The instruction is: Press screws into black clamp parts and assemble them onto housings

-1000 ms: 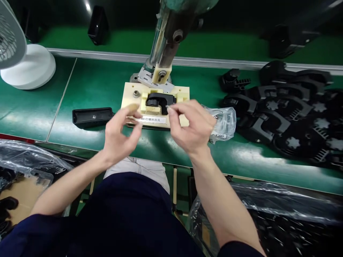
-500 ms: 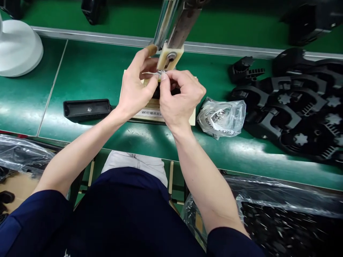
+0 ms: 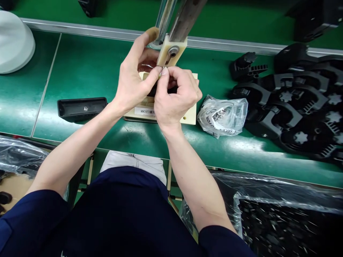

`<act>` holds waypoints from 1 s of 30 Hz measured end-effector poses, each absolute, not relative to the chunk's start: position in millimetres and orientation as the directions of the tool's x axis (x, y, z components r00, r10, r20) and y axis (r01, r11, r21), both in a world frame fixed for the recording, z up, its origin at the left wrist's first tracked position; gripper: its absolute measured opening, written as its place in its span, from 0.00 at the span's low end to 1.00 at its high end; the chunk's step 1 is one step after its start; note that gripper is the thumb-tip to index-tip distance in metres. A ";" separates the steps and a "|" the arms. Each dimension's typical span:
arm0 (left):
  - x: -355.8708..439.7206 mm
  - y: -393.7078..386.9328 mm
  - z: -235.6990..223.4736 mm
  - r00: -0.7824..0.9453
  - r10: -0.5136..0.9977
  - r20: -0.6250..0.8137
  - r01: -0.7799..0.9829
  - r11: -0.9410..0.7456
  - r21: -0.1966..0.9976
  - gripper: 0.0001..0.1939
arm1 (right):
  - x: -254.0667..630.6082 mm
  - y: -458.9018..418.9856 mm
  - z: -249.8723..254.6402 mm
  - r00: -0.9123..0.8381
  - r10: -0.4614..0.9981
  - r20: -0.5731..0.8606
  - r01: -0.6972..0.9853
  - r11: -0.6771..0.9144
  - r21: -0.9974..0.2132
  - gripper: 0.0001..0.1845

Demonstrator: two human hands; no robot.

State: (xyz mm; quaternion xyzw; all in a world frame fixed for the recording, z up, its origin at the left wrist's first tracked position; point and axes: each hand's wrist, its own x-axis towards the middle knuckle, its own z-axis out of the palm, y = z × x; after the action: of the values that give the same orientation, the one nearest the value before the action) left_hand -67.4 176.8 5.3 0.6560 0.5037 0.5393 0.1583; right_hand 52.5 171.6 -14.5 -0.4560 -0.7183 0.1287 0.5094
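Green benchtop (image 3: 85, 67): black part (image 3: 153, 91) lies below pinched right fingers (image 3: 162, 82) and left fingers (image 3: 153, 76) of unclear grip.

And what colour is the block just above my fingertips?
The block is pale cream-yellow, showing best in the head view.

Far left of the grip stands a white round base (image 3: 14, 44); beyond the grip runs a metal rail (image 3: 88, 30).

- You have two hands: left hand (image 3: 131, 82), right hand (image 3: 177, 96)
- You face one cream fixture (image 3: 190, 116)
- One clear bag (image 3: 233, 114)
- One black box (image 3: 71, 107)
- One white base (image 3: 14, 43)
- Black parts (image 3: 264, 125): too overlapped to count
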 end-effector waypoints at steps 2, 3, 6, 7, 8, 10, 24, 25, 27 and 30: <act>-67.4 176.1 7.0 -0.081 0.829 0.554 0.494 -0.449 0.745 0.30 | 51.2 170.5 -14.5 -0.064 0.795 0.604 0.521 0.542 -0.659 0.18; -67.4 175.5 8.4 -0.081 0.833 0.548 0.490 -0.445 0.749 0.30 | 50.3 170.2 -14.9 -0.069 0.799 0.597 0.523 0.538 -0.661 0.18; -67.2 172.4 14.9 -0.094 0.856 0.509 0.463 -0.415 0.783 0.30 | 47.1 170.4 -17.7 -0.075 0.791 0.607 0.555 0.539 -0.634 0.17; -67.2 171.4 17.5 -0.093 0.861 0.501 0.451 -0.412 0.792 0.30 | 46.0 170.9 -19.0 -0.074 0.782 0.619 0.569 0.543 -0.618 0.17; -67.2 170.5 20.1 -0.085 0.863 0.498 0.439 -0.416 0.796 0.30 | 44.9 171.4 -20.1 -0.071 0.774 0.630 0.578 0.547 -0.606 0.17; -67.4 169.5 24.4 -0.056 0.860 0.508 0.420 -0.441 0.793 0.30 | 43.0 172.6 -22.1 -0.068 0.768 0.637 0.580 0.550 -0.601 0.18; -67.5 170.9 26.0 -0.054 0.866 0.497 0.451 -0.423 0.786 0.29 | 59.3 172.1 12.8 -0.070 0.806 0.588 0.661 0.479 -0.578 0.09; -67.4 171.1 26.3 -0.047 0.866 0.498 0.462 -0.423 0.780 0.29 | 61.2 173.0 15.9 -0.085 0.817 0.571 0.666 0.472 -0.577 0.09; -66.9 171.1 27.1 -0.042 0.866 0.497 0.472 -0.422 0.774 0.28 | 64.4 174.8 20.2 -0.104 0.841 0.531 0.670 0.454 -0.587 0.09; -66.4 169.3 28.6 -0.051 0.870 0.490 0.460 -0.415 0.785 0.28 | 66.6 176.4 22.2 -0.110 0.856 0.505 0.673 0.438 -0.596 0.11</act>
State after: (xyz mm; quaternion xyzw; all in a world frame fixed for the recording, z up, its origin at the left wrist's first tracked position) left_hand -66.4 169.3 28.6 0.6600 0.5038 0.5213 0.1970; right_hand 66.6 176.4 22.2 -0.5186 -0.7370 0.1094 0.4194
